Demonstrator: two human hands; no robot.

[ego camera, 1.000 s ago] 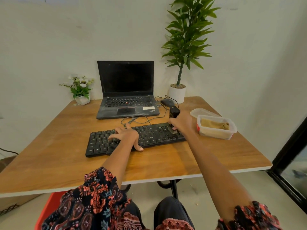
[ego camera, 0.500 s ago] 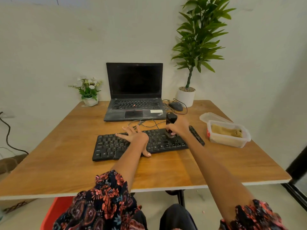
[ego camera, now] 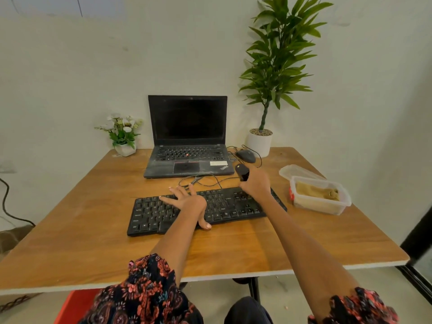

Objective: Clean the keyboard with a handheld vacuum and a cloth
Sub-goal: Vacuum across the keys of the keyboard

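A black keyboard (ego camera: 224, 208) lies across the middle of the wooden table (ego camera: 93, 242). My left hand (ego camera: 187, 202) rests flat on its left-middle keys, fingers spread and thumb over the front edge. My right hand (ego camera: 256, 184) grips a small black handheld vacuum (ego camera: 242, 172), held upright over the keyboard's back right part; its lower end is hidden by my hand. A tan cloth (ego camera: 315, 191) lies folded inside a clear plastic container (ego camera: 320, 205) to the right of the keyboard.
An open laptop (ego camera: 187, 141) stands behind the keyboard, with loose cables (ego camera: 205, 181) between them and a mouse (ego camera: 245, 156) at its right. A tall potted plant (ego camera: 260, 142), a small flower pot (ego camera: 125, 146) and a container lid (ego camera: 297, 171) stand toward the back.
My right hand with the vacuum has shifted a little left along the keyboard's right part, then lifted toward its back edge. The left hand stays flat on the keys. The head camera has moved.
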